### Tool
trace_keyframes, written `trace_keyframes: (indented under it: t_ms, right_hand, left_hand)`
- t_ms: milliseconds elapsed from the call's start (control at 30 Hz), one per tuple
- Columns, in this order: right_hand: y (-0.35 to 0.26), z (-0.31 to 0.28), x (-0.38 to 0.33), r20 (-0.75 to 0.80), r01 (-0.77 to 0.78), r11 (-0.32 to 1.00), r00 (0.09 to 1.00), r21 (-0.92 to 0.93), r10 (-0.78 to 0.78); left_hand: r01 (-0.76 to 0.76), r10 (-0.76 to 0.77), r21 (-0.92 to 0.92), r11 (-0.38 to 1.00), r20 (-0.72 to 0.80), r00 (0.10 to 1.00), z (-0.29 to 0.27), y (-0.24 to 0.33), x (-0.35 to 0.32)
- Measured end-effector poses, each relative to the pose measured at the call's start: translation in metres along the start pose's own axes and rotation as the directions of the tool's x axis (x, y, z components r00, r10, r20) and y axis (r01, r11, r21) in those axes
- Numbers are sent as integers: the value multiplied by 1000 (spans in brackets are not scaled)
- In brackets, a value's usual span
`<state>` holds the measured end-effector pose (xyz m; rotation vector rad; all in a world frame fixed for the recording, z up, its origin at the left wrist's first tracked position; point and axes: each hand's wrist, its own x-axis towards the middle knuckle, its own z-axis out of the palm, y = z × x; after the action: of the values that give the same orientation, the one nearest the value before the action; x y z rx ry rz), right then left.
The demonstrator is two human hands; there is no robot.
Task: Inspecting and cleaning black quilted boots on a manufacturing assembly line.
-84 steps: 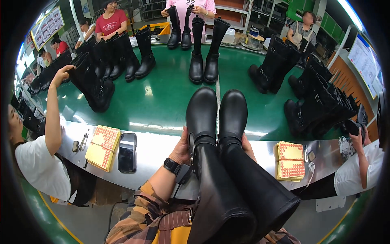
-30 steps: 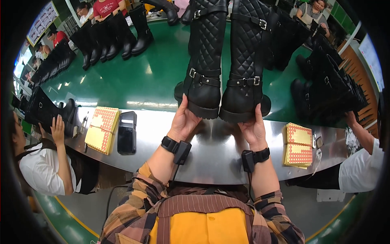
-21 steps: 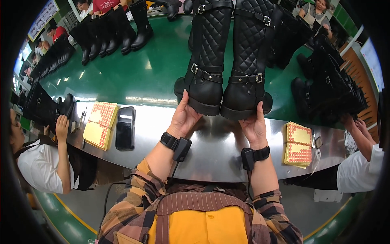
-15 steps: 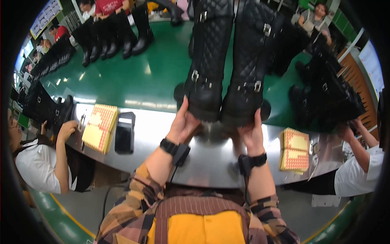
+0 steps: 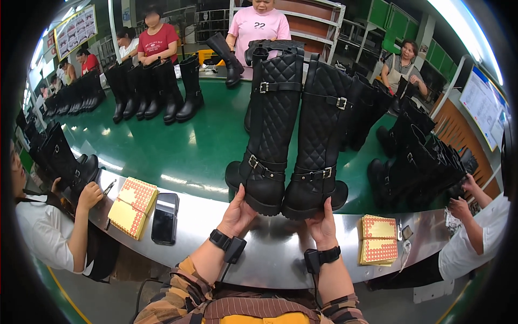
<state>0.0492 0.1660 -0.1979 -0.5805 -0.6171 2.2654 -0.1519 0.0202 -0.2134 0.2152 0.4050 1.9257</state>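
While hands grip them, boot soles [image 5: 280, 208] stay hidden.

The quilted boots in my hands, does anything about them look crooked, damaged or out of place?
Nothing stands out. The left hand and right hand each hold a tall black quilted boot by the sole, left boot and right boot, both upright, buckle straps fastened, no damage visible.
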Motion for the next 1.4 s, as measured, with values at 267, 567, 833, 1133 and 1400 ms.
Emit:
trace_keyframes:
  t_ms: [267, 567, 833, 1133, 1400]
  right_hand:
    - [11, -11, 2, 292, 76, 893, 954, -444, 64]
    - [-54, 23, -33, 664, 649, 290, 745, -704, -55]
    - [-63, 101, -82, 469, 161, 620, 801, -768, 372]
    - [-82, 92, -39, 246, 304, 527, 953, -794, -178]
    - [-107, 133, 232, 291, 91, -312, 663, -946, -690]
  left_hand:
    - [309, -254, -309, 899, 205, 945, 17, -3, -11]
    - [367, -303, -299, 881, 238, 923, 31, -7, -19]
    - [505, -466, 9, 863, 400, 789, 18, -44, -34]
    - [188, -163, 55, 981, -307, 938, -17, -15, -5]
    - [264, -210, 99, 959, -373, 904, -3, -14, -11]
